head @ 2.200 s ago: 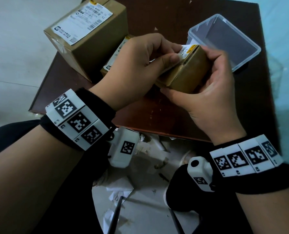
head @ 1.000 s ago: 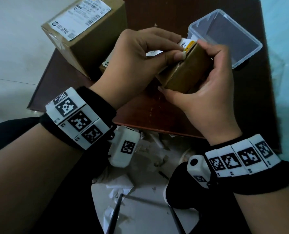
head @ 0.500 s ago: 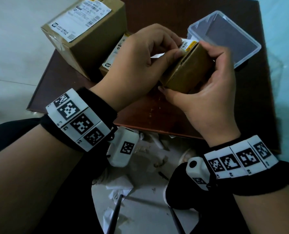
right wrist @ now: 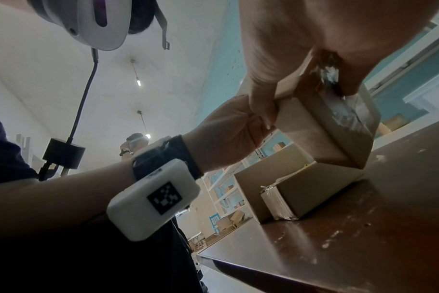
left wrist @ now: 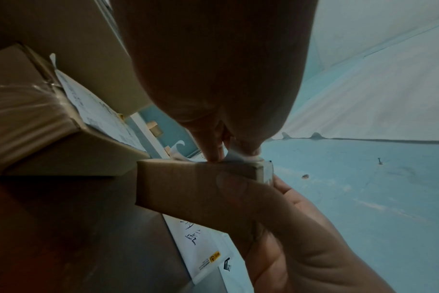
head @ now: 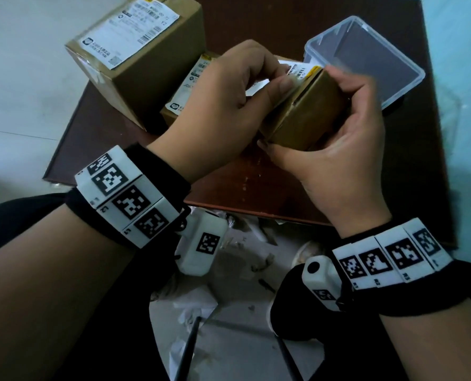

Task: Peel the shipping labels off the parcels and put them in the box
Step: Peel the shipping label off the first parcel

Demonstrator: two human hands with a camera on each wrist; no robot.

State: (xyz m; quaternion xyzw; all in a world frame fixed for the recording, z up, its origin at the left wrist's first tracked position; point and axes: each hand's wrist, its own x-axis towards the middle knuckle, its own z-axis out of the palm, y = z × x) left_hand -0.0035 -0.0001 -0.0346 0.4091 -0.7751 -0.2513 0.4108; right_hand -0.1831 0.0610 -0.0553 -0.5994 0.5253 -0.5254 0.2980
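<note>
My right hand (head: 349,105) grips a small brown parcel (head: 303,125) and holds it tilted above the brown table (head: 270,188). A white shipping label (head: 301,70) with a yellow edge covers the parcel's top face. My left hand (head: 283,79) pinches that label at its near corner between thumb and fingers. In the left wrist view the fingertips (left wrist: 214,152) nip a lifted bit of the white label (left wrist: 234,157) at the edge of the small parcel (left wrist: 188,182). The clear plastic box (head: 366,59) stands open just behind, at the table's back right.
A large labelled parcel (head: 135,59) stands at the back left. A flat labelled parcel (head: 190,86) lies beside it, partly under my left hand. Torn paper scraps (head: 190,301) lie on the floor below the table's front edge.
My left thumb and fingers have shifted along the label's corner on the small parcel. My right hand has kept its hold, tipping the parcel slightly.
</note>
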